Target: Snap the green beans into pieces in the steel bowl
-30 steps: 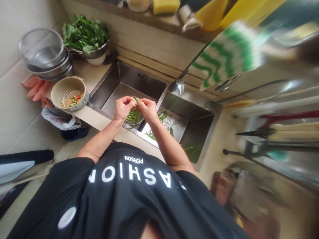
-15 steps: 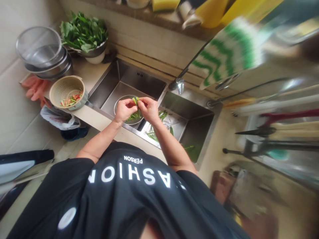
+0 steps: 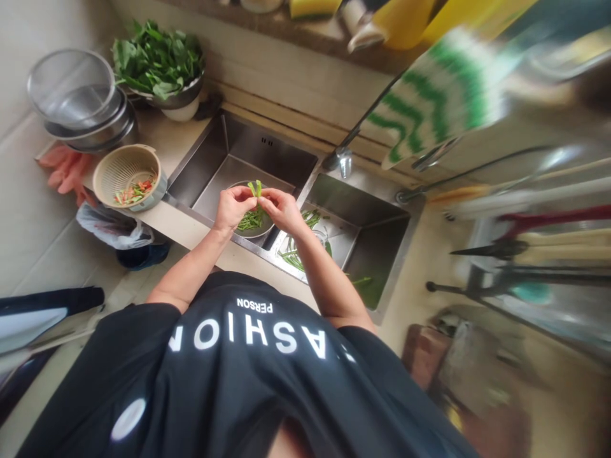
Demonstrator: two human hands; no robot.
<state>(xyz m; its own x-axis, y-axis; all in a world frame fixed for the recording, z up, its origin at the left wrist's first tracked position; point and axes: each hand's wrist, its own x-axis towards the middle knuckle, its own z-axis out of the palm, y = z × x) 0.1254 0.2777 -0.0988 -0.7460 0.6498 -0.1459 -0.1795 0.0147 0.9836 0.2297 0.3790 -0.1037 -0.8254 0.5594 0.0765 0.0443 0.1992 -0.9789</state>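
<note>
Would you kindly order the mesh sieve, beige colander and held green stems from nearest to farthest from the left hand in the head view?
1. Green stems: held between the left hand and right hand.
2. Beige colander: off to the left.
3. Mesh sieve: farther left, behind the colander.

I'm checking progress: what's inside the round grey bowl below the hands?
Thin green stem pieces lie in the bowl; anything beneath is covered. The left hand and right hand hide part of its interior.

Satin metal sink [image 3: 286, 156], apparently stainless
</note>
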